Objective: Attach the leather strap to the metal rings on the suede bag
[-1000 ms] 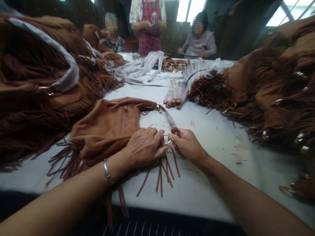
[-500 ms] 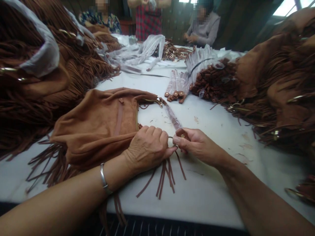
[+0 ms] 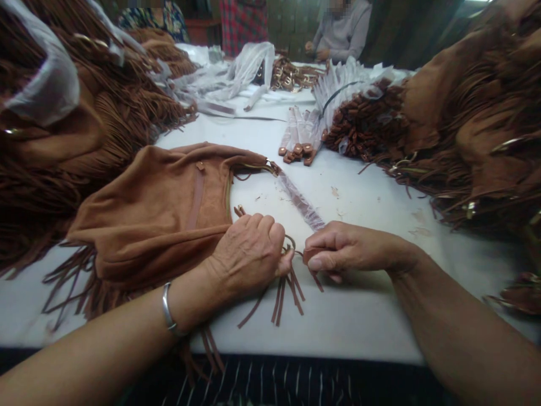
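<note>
- Far left: pile of brown fringed bags (image 3: 127, 121), one with a white-wrapped handle (image 3: 54, 84).
- Left of centre: tan suede fringed shoulder bag (image 3: 154, 194), lying on the white tabletop (image 3: 359, 321), zip edge towards the right, fringe (image 3: 91, 282) spilling out at its near side. This is the piece being worked on.
- Left hand (image 3: 253, 248), silver bracelet (image 3: 168, 307) on the wrist: grasping the bag's near corner, fingers curled over it. Exact grip underneath hidden.
- Metal ring (image 3: 293, 242): juts out by the left thumb, between the hands.
- Plastic-wrapped strap (image 3: 299, 198): far end meets the bag's far corner; near end runs to the right hand.
- Right hand (image 3: 344, 248): pinching the strap's brown end tab (image 3: 311, 256) between thumb and curled fingers, just right of the ring.
- Step in hand, judged: joining the strap's loose end to the ring. Can't tell if any leather is through it.
- Next move probably calls for a steady ring in the left hand and the tab lined up, then folded back by the right.
- Beyond, right: loose wrapped straps (image 3: 299, 132), then a banded strap bundle (image 3: 359, 118).
- Far right: second bag pile (image 3: 482, 129).
</note>
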`<state>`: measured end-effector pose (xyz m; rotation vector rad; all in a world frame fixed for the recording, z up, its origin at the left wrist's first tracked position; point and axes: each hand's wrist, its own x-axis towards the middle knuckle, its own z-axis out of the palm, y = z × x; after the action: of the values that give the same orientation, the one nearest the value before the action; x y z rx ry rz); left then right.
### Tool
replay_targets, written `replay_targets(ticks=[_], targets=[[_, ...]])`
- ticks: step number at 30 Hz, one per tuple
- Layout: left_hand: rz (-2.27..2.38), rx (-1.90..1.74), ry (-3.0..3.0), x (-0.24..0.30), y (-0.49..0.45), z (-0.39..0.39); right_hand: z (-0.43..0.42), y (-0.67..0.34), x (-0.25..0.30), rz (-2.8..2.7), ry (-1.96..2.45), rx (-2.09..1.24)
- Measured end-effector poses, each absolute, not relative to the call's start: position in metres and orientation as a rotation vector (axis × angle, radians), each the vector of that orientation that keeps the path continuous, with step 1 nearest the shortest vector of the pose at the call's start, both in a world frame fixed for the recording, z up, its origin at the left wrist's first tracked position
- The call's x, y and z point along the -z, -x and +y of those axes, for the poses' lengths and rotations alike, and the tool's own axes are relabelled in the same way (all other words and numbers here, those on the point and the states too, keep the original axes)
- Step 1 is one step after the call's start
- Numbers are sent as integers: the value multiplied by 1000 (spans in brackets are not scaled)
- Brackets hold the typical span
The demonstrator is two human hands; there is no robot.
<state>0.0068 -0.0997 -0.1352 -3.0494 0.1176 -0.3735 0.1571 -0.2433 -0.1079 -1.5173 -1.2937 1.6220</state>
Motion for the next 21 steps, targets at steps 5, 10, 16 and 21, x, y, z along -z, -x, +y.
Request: replay_targets(ticks=[5,10,16,21], targets=[[194,324,3044,138,-7,-97,-239,-156,113,-1287,1520,-1723],[234,307,3046,139,-6,-95,-234,-150,113,-1419,1625,-1669],[231,268,3050,142,-6,-93,-230,-141,110,-1504,1764,-1532],[228,259,3057,142,-6,-91,-231,-135,114,-1381,1846,-1405]])
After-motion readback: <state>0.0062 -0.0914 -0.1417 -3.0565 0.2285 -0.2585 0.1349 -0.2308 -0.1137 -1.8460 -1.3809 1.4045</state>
